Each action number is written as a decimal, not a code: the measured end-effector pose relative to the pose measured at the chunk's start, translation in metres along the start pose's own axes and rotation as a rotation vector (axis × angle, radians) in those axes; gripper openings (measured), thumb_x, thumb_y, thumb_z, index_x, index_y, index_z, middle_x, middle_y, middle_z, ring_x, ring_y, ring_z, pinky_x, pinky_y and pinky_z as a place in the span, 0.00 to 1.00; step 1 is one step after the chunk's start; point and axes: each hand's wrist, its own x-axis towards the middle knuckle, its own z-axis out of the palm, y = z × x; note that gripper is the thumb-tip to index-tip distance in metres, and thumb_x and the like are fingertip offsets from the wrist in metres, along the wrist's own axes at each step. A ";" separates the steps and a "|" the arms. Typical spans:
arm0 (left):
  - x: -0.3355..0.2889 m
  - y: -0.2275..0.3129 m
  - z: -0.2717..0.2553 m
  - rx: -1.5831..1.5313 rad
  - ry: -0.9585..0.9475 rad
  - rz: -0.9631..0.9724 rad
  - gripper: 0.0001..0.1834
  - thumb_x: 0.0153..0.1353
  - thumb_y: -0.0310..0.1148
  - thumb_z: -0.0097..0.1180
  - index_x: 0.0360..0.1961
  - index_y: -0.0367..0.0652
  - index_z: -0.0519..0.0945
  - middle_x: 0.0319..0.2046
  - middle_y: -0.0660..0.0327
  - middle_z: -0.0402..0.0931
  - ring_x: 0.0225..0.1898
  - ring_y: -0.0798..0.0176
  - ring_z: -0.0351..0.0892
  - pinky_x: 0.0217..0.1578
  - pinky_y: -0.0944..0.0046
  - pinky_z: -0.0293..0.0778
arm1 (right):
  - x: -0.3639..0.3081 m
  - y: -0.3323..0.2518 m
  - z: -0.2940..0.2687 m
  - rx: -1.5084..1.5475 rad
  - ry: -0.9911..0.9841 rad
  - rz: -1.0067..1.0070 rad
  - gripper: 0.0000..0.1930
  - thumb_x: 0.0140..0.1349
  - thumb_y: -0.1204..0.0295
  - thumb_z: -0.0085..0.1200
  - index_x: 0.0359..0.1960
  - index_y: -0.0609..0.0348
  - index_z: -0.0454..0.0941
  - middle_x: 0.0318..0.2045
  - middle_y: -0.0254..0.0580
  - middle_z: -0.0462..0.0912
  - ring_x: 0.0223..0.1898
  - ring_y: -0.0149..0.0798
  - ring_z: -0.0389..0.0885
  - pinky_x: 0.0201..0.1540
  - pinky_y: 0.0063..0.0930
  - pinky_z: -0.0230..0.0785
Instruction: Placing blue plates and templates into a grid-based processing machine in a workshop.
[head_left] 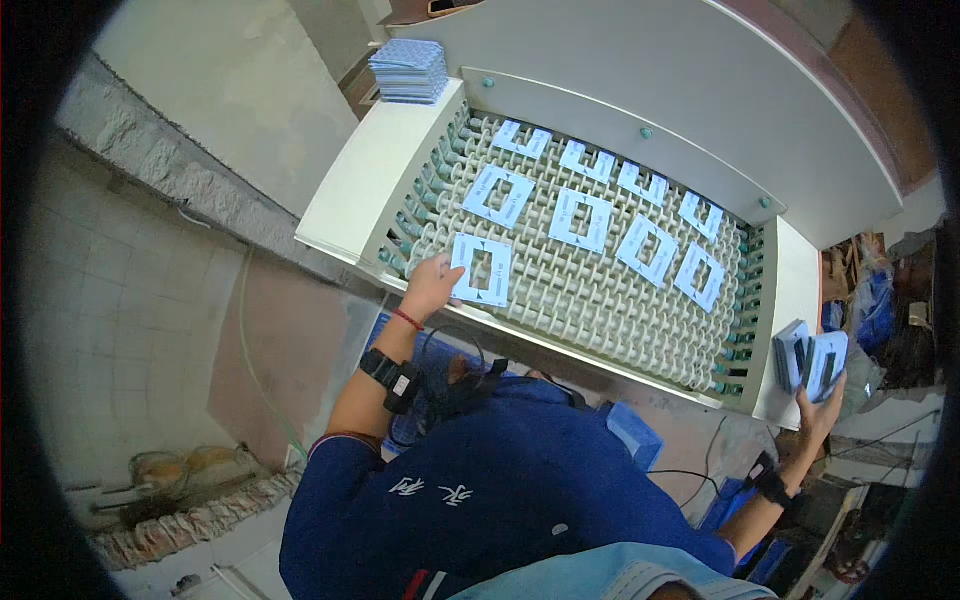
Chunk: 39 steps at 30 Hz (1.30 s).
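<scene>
Left grip (432, 284): narrow, thumb over the left edge of 1 frame (502, 272) lying at the near side of the roller conveyor (590, 322). Right grip (824, 400): closed around the lower part of another frame (822, 342), beside a short stack (790, 358) at the right-end ledge. Beyond the left grip: 8 more frames (560, 215) on the whitish rollers, 2 rows of 4; far row part hidden by the gray cover (720, 100). Up from left grip: left ledge (350, 195), taller stack (408, 75) on its far end. Room: tiled surface (140, 240) far left of left grip; blue plastic (875, 308) past right grip. Writing: small dark print on frames, too small to read; white characters on navy shirt (500, 480). Frames: flat, pale blue, rectangular, each mid-row piece with 1 rectangular window.
</scene>
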 end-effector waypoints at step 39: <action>-0.055 -0.016 -0.068 -1.043 -0.351 0.031 0.26 0.54 0.24 0.53 0.54 0.33 0.63 0.47 0.53 0.70 0.47 0.58 0.73 0.47 0.60 0.72 | -0.068 -0.482 0.292 0.006 -0.311 -0.550 0.30 0.55 0.55 0.50 0.52 0.69 0.65 0.52 0.63 0.66 0.58 0.58 0.59 0.61 0.52 0.45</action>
